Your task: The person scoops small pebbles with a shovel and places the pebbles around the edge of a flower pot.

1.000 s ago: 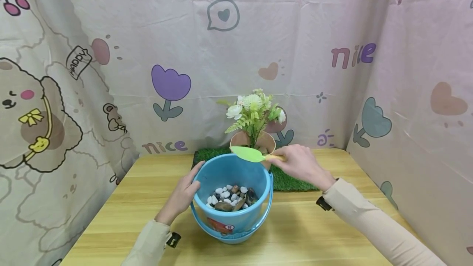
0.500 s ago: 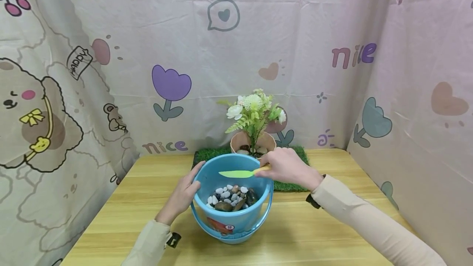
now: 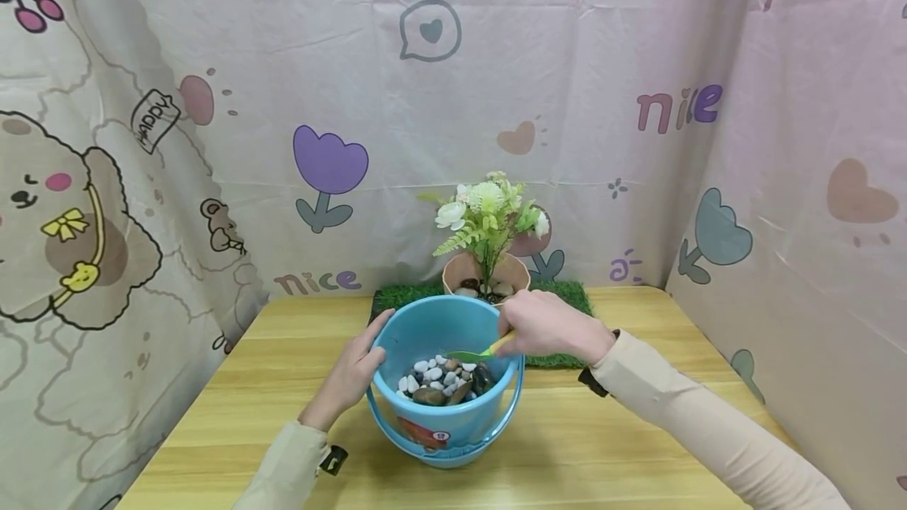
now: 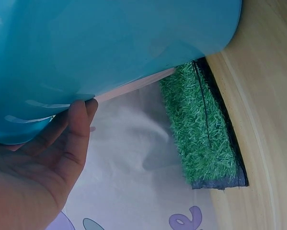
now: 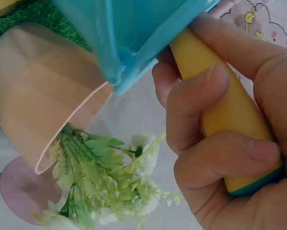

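Observation:
A light blue bucket [image 3: 442, 415] stands on the table, with white, grey and brown stones [image 3: 435, 380] at its bottom. My left hand [image 3: 347, 380] grips the bucket's left rim; in the left wrist view its fingers [image 4: 78, 124] lie against the blue wall. Over the right rim, my right hand [image 3: 553, 325] holds a small trowel by its yellow handle [image 5: 234, 115], fingers curled round it. Inside the bucket the trowel's green blade [image 3: 469, 356] points left, its tip overlapping the far edge of the stones.
Behind the bucket, a peach pot [image 3: 517, 270] of white and green flowers [image 3: 485, 211] holds some stones. It stands on a green artificial grass mat [image 3: 567, 297]. A printed curtain [image 3: 439, 101] encloses the wooden table [image 3: 581, 447] at the back and sides.
My right hand has moved left and down from in front of the pot, bringing the trowel's blade into the bucket near the stones. The left hand stays on the rim.

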`<action>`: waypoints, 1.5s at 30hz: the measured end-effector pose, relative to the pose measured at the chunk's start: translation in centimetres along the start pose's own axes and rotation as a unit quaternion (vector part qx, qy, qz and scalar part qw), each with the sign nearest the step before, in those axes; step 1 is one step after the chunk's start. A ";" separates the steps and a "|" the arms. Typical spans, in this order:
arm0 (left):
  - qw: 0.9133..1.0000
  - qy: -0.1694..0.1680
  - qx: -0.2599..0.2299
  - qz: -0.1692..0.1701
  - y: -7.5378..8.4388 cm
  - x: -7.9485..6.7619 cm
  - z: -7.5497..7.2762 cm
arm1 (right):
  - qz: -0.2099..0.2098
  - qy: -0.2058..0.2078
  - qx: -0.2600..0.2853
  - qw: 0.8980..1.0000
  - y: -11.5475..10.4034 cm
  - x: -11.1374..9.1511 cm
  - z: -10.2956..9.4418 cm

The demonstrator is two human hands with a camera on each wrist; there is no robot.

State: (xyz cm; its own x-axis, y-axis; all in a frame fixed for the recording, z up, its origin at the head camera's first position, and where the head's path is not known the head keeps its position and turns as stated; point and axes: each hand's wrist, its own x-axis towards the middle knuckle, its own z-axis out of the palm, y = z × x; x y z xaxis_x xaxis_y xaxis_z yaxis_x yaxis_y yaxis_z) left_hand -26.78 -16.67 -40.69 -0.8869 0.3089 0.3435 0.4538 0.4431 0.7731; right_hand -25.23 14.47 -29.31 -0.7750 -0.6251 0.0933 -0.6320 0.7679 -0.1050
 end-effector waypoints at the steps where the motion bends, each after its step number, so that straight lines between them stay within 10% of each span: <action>1: 1.000 0.001 0.001 -0.001 0.0 0.0 0.0 | -0.005 -0.008 0.003 1.000 -0.1 0.0 0.0; 29: 1.000 0.013 -0.005 0.003 0.0 -0.1 0.2 | 0.032 -0.078 -0.031 0.996 -4.6 2.2 -0.9; 45: 1.000 0.019 -0.001 -0.001 0.0 0.0 0.4 | 0.071 -0.095 0.017 0.993 -1.8 1.6 -1.3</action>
State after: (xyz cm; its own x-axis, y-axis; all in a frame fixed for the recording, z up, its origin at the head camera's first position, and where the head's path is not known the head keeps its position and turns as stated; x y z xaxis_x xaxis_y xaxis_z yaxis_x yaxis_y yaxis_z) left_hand -26.78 -16.34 -40.93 -0.8904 0.2765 0.3617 0.4520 0.4423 0.7746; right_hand -25.34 12.22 -27.71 -0.8419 -0.5278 -0.1121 -0.5128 0.8474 -0.1379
